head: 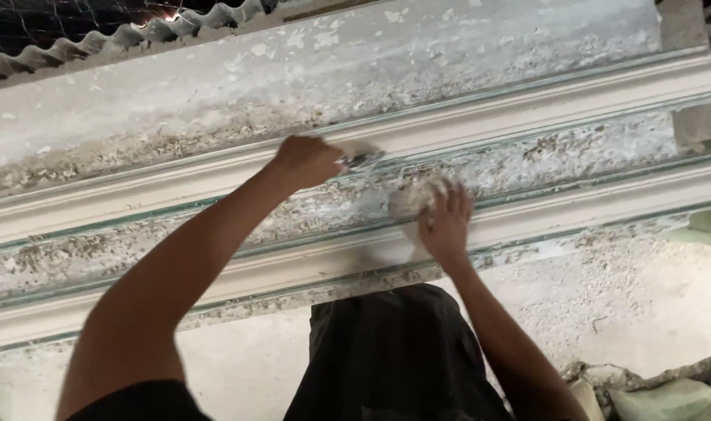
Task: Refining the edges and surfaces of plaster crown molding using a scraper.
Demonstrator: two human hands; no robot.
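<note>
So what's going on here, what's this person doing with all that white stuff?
A person is working on long white plaster mouldings lying side by side on a bench. The left hand holds a small metal blade against the upper moulding. The right hand presses a whitish lump, perhaps a wad or plaster, in the channel between the strips. Plaster crumbs litter the channels and the floor.
</note>
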